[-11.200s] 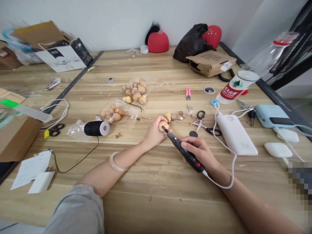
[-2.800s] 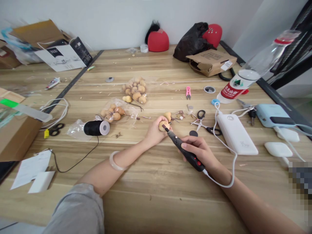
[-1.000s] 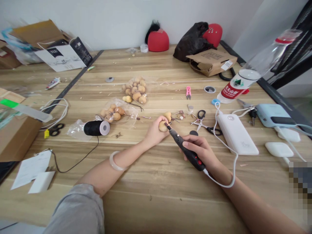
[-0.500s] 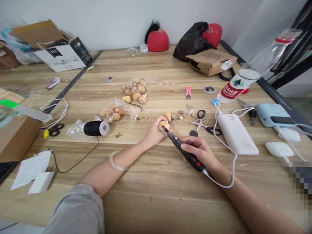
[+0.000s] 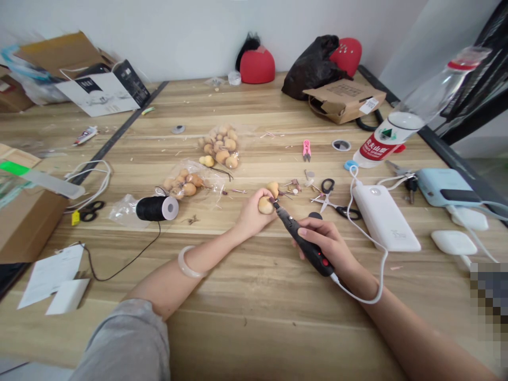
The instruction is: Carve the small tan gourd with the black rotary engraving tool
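Note:
My left hand (image 5: 253, 216) is closed around a small tan gourd (image 5: 265, 206), its rounded end facing me. In my right hand (image 5: 323, 238) is a black rotary tool (image 5: 304, 241) with a red light and a white cable at its rear. The tool's tip meets the right side of the gourd or lies just beside it; I cannot tell whether they touch. A second pale rounded part (image 5: 272, 189) shows just beyond my left fingers. Several small grinding bits (image 5: 293, 185) lie behind the hands, near black-handled scissors (image 5: 327, 198).
Bags of small gourds (image 5: 222, 145) and a black thread spool (image 5: 156, 208) lie to the left. On the right are a white power bank (image 5: 384, 217), a blue power bank (image 5: 448, 188) and a large water bottle (image 5: 397, 132). Pink snips (image 5: 306, 150) lie farther back.
The rotary tool's tip has shifted right, from the gourd's front face to its right side. My right hand has moved slightly right with it. The left hand stays almost in place.

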The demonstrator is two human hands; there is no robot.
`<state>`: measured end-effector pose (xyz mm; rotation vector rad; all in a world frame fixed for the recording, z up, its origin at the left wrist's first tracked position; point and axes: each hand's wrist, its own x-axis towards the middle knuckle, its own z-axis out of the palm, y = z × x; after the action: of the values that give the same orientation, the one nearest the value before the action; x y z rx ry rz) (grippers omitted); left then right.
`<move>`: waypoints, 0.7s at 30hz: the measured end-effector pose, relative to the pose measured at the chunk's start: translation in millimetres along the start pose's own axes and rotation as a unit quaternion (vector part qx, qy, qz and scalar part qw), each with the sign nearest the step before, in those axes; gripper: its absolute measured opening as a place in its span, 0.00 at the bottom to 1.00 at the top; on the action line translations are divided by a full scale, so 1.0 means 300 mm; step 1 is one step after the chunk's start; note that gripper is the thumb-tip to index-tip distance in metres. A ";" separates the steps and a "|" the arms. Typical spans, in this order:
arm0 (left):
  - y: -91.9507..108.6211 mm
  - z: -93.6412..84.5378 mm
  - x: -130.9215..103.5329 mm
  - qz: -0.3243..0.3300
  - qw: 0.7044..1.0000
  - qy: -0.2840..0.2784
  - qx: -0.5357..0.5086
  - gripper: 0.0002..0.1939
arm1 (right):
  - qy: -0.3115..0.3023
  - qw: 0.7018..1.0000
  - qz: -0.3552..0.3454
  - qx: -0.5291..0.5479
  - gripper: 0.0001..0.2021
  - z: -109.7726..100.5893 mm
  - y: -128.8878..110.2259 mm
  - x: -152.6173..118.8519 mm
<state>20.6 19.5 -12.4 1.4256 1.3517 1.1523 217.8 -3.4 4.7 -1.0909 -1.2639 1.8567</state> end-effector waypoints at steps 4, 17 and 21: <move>0.004 0.005 0.000 -0.024 0.999 -0.007 -0.029 0.17 | -0.017 1.000 0.007 -0.014 0.15 0.007 0.001 -0.003; -0.001 0.005 0.001 -0.024 1.000 0.005 -0.007 0.17 | -0.017 1.000 0.013 -0.012 0.14 0.007 0.000 -0.005; 0.000 0.002 0.001 -0.015 1.000 -0.004 -0.017 0.17 | -0.002 1.000 0.007 0.005 0.14 0.005 0.004 -0.002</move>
<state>21.2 19.7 -12.3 1.3794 1.3372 1.1442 216.5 -4.9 4.2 -1.0935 -1.2512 1.8752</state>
